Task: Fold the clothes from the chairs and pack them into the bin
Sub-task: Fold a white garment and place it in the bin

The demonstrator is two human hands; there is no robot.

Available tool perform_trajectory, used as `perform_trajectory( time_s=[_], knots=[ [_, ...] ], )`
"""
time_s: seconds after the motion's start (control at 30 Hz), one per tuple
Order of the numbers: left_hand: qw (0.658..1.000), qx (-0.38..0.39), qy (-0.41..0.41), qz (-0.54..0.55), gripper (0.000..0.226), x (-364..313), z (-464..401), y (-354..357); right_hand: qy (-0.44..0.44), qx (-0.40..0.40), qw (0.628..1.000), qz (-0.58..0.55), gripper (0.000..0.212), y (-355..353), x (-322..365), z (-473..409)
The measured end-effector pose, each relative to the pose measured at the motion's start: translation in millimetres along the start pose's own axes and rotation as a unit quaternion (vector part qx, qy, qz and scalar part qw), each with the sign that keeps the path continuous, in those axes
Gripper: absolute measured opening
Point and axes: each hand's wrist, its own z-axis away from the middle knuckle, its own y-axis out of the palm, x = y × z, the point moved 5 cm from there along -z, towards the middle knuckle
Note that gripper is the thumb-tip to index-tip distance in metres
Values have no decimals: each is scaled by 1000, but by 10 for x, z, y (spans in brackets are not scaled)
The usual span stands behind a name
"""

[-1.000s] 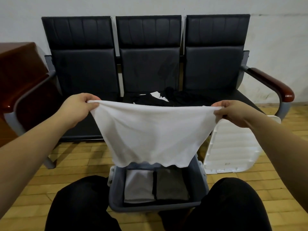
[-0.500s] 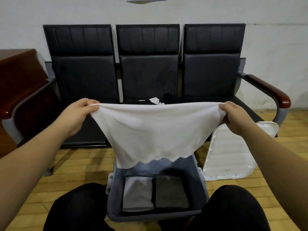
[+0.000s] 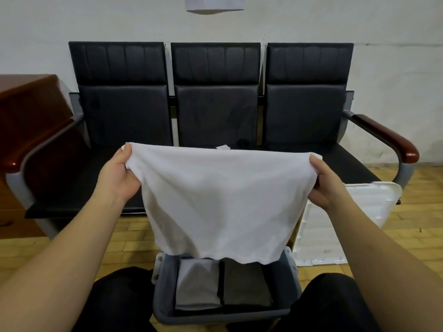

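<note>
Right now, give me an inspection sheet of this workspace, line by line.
Surface: yellow wood-plank floor; three black padded chairs against the wall.
Job's things: white cloth garment held spread above the grey plastic bin; folded light grey and dark grey pieces inside; dark clothes left on the middle seat.
Clutter: white plastic lid leaning right of the bin.
Grippers: left hand and right hand pinch the garment's top corners.
Cables: nothing seen.
Surroundings: white wall, brown wooden cabinet at left.
</note>
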Motion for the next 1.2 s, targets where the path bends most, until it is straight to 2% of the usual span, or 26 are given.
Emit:
perform_trajectory(
  time_s=[0.07, 0.13, 0.2, 0.27, 0.3, 0.37, 0.4, 0.43, 0.5, 0.57, 0.7, 0.77, 1.0, 1.07, 1.17, 1.2],
  knots=[
    [999, 10, -15, 49, 20, 39, 45, 29, 8, 23, 1000, -7, 36, 47, -40, 54],
    [995, 54, -18, 84, 7, 48, 109, 102, -2, 65, 997, -46, 28, 144, -41, 121],
    [983, 141, -19, 115, 4, -5, 165, 220, -20, 118, 988, -92, 33, 240, 11, 152],
    [948, 263, -45, 171, 12, -54, 306, 447, -14, 250, 956, -150, 21, 463, 95, 250],
    [941, 289, -40, 170, 15, -90, 353, 540, -21, 290, 943, -160, 21, 530, 163, 262],
    [939, 322, 3, 118, 13, -88, 441, 736, -93, 307, 943, -91, 15, 684, 284, 373],
    [933, 351, 12, 82, 10, -47, 503, 870, -96, 338, 934, -70, 14, 824, 280, 441],
    [926, 374, 19, 38, 10, 7, 584, 1001, -122, 337, 933, -20, 17, 930, 294, 517],
    [922, 383, 24, -41, 18, 135, 718, 1209, -186, 315, 927, 79, 26, 1153, 335, 671],
    [923, 374, 27, -88, 23, 240, 809, 1337, -216, 307, 919, 123, 29, 1340, 333, 793],
    [917, 381, 38, -115, 19, 405, 1027, 1544, -264, 299, 903, 163, 5, 1565, 259, 953],
    [920, 373, 33, -119, 15, 461, 1102, 1593, -281, 286, 896, 191, 18, 1616, 204, 995],
    [946, 295, 11, -135, 27, 603, 1137, 1540, -252, 254, 922, 150, 21, 1621, 32, 916],
    [945, 279, 6, -169, 42, 622, 1139, 1517, -233, 269, 926, 130, 20, 1614, -23, 866],
    [940, 267, -33, -208, 68, 642, 1122, 1472, -205, 301, 925, 113, 5, 1604, -50, 820],
    [935, 271, -51, -222, 72, 653, 1114, 1457, -191, 314, 924, 108, 12, 1605, -49, 826]
  ],
)
